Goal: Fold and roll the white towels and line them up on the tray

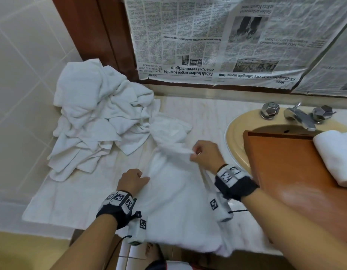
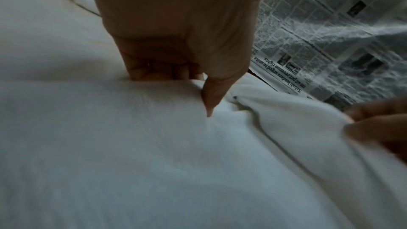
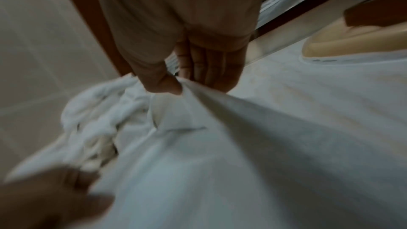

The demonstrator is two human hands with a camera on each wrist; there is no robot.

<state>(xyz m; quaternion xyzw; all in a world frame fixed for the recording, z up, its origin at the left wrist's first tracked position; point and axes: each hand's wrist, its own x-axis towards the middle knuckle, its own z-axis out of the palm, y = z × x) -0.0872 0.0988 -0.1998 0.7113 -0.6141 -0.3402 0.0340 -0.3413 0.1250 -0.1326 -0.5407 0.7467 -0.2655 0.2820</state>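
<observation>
Towel (image 1: 174, 201) lies spread on the desk (image 1: 211, 114) in front of the person, near edge draping over the desk's front; both hands hold it. Left hand (image 1: 132, 181) has fingers curled, thumb pressing the cloth, gripping the left side; wrist view shows the thumb (image 2: 211, 98) dug into the fabric. Right hand (image 1: 204, 154) pinches a raised edge between thumb and fingers, lifted a little off the desk, cloth pulled into a taut ridge below it (image 3: 220, 107); other fingers (image 3: 211, 65) hang fairly straight behind the pinch. Pile (image 1: 98, 117) of loose white towels sits to the left rear, touching the held one at its far end; tray (image 1: 289, 168) sits to the right over the sink (image 1: 238, 141), one rolled towel (image 1: 336, 154) on it already; so the task looks early, most towels unfolded. Taps (image 1: 297, 114) behind the sink; newspaper (image 1: 217, 39) covers the wall above.

Handling judgement: towel is soft, light, limp, not slippery; sags wherever unsupported, wrinkles easily. Best taken at corners or along a hem, both hands well apart, so it pulls flat before folding; a mid-cloth grip likely bunches it. Risk: far end snags the pile and drags it.
</observation>
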